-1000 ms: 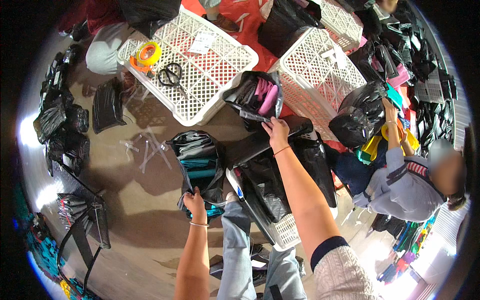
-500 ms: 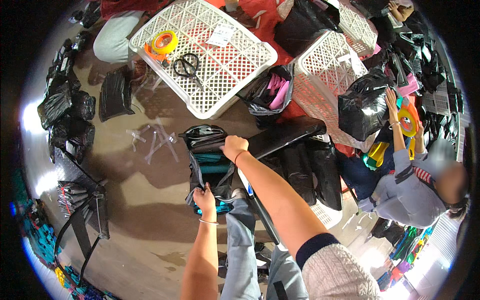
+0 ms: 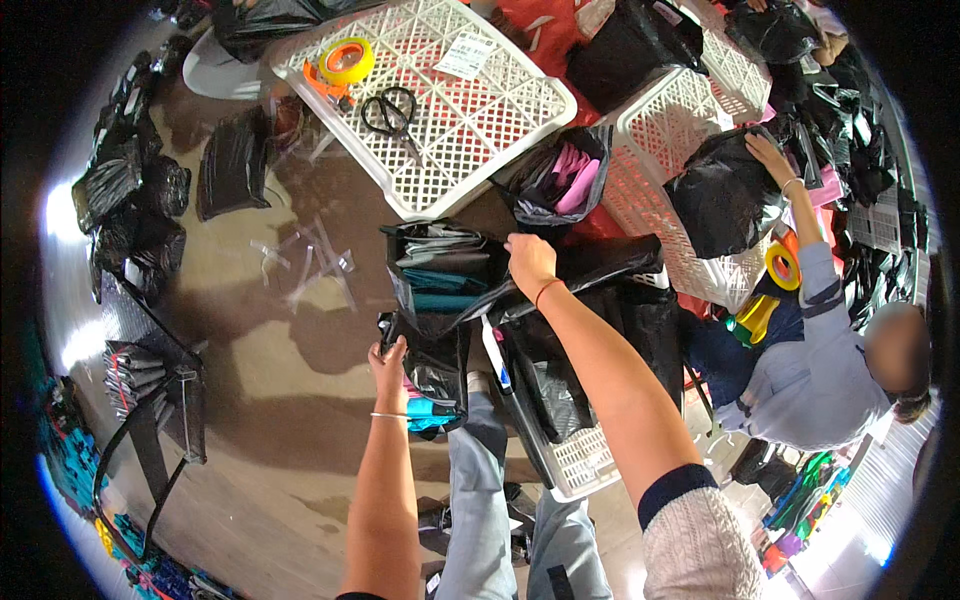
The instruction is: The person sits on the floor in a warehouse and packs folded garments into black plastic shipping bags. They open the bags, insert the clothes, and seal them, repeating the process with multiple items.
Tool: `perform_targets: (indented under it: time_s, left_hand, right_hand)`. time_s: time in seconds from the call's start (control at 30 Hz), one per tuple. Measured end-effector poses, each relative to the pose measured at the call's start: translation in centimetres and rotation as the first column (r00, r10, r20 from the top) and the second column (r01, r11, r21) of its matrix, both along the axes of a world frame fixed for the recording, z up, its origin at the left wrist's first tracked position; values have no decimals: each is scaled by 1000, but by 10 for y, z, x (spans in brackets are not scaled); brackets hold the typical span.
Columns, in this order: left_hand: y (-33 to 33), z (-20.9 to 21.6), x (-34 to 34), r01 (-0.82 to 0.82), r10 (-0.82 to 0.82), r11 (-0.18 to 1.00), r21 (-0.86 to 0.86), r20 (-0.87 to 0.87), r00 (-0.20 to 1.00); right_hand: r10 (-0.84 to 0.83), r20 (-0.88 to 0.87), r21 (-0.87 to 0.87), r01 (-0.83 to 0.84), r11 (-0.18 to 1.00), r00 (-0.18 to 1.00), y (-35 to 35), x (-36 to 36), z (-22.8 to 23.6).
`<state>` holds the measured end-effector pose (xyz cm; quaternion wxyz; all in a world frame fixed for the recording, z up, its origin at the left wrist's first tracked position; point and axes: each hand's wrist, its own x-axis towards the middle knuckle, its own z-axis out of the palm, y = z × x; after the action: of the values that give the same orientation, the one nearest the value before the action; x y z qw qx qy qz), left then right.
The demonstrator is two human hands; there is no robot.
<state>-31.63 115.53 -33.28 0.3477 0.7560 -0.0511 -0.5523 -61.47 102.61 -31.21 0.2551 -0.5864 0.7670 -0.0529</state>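
Between my hands, in front of my legs, a black plastic bag gapes open. Folded teal and dark pieces lie in it, and a bright blue piece with some pink shows by its near end. My left hand is closed on the near left edge of the bag. My right hand pinches the rim and draws the plastic out to the right. The fingertips of my right hand are partly hidden.
Ahead, an upturned white crate carries a tape dispenser and black scissors. Beside it stands a black bag of pink pieces. At right a co-worker has a hand on another black bag. Tape scraps litter the floor.
My right hand has moved right and slightly away, stretching the bag's rim wider. My left hand has shifted left and up. The co-worker's tape dispenser is lower, away from their bag.
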Motion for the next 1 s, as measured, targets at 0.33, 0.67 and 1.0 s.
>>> perform_targets:
  time_s: [0.33, 0.67, 1.0]
  left_hand:
    - [56, -46, 1, -36, 27, 987, -157, -63, 998]
    - [75, 64, 53, 30, 85, 913, -406, 262, 961]
    - [64, 74, 85, 167, 27, 908, -384, 451, 892]
  right_hand:
    - [164, 148, -87, -153, 984, 975, -15, 54, 7]
    - [364, 246, -237, -309, 921, 898, 5, 109, 38]
    - [139, -95, -178, -154, 972, 986, 0, -35, 18]
